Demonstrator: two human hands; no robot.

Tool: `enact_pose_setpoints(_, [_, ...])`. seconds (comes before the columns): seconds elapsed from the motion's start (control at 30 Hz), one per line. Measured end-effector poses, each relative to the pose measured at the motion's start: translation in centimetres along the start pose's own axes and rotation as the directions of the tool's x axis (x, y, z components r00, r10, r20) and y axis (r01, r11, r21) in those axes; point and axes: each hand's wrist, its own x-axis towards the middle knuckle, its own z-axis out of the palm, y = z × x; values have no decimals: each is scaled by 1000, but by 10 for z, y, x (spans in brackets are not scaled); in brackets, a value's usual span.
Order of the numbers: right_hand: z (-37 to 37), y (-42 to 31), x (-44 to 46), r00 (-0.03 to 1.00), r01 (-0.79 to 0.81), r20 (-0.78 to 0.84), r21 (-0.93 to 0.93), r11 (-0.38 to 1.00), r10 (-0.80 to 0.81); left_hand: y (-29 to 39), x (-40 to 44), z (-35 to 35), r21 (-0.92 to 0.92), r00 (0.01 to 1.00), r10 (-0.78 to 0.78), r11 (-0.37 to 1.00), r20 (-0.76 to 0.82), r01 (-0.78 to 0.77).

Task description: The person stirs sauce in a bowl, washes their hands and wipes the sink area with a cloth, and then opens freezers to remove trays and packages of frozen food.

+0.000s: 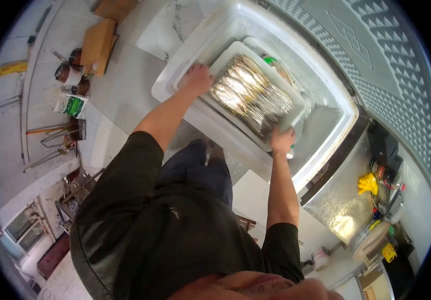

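A white rectangular tray (294,116) is inside an open chest freezer (343,111), filled with rows of small silvery fish (238,82). Thin sticks, apparently skewers, fan out from the fish toward the tray's lower right side. My left hand (198,78) grips the tray's left end, close to the freezer's near wall. At the opposite end, my right hand (282,140) has its fingers curled over the tray's near right corner. Behind and partly under the tray lies another light container with a green item (269,60).
The raised grey lid (375,55) stands on the freezer's far side. Cardboard boxes (98,45) and jars (69,75) line the left wall. At right, a metal-topped counter (339,200) holds yellow gloves (367,184) and bottles.
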Motion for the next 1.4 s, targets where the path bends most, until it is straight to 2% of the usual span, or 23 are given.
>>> enact_pose_setpoints(0.03, [4,-3,1,988,147,-41,-39,988,-148,4,2,8,88,992,118,990,-54,-113])
enact_pose_setpoints(0.07, [6,-8,0,953,290,-71,-84,953,-296,15,0,9,80,982,184,980,-37,-181])
enact_pose_setpoints(0.13, [11,-27,4,922,388,60,-155,909,-383,37,-5,7,62,951,310,949,-10,-309])
enact_pose_setpoints(0.27, [26,-70,10,794,606,273,-295,739,-543,43,-6,3,-2,967,253,967,34,-253])
enact_pose_setpoints(0.37, [45,-83,18,787,606,333,-256,753,-520,25,-6,6,11,961,274,962,40,-274])
enact_pose_setpoints(0.5, [67,-72,19,787,609,336,-294,736,-517,10,-10,-1,-73,955,289,956,58,-285])
enact_pose_setpoints(0.63, [52,-96,16,808,573,396,-358,737,-436,10,-6,-2,-114,962,266,959,56,-259])
enact_pose_setpoints(0.77, [43,-121,21,750,653,267,-155,742,-605,12,-1,-6,-145,974,210,969,80,-198])
enact_pose_setpoints(0.9, [75,-129,15,729,684,259,-261,681,-633,8,11,0,-132,983,113,987,142,-94])
enact_pose_setpoints(1.03, [65,-120,12,812,580,183,-141,803,-554,14,19,0,-95,986,3,995,165,13])
enact_pose_setpoints(1.07, [54,-111,14,876,476,122,-58,878,-467,17,20,-2,-93,983,-30,995,179,47])
enact_pose_setpoints(1.1, [51,-94,16,937,343,-24,-119,932,-348,20,25,-3,-108,975,-55,991,216,80])
enact_pose_setpoints(1.13, [51,-72,17,958,201,-173,-157,967,-227,23,29,-4,-121,963,-84,986,255,118])
enact_pose_setpoints(1.17, [41,-51,21,952,138,-242,-208,968,-187,26,30,-1,-130,948,-113,979,296,158])
enact_pose_setpoints(1.2, [37,-34,26,972,-69,-236,-189,980,23,27,32,7,-82,973,-113,988,201,132])
enact_pose_setpoints(1.27, [28,-10,34,981,-132,-155,-75,988,119,28,41,13,-121,955,-183,969,235,216])
enact_pose_setpoints(1.3, [27,1,41,981,-163,-110,-14,986,161,27,47,15,-136,944,-219,957,247,257])
enact_pose_setpoints(1.4, [37,37,65,985,-148,-113,-148,978,133,21,62,30,-43,918,-251,960,306,277])
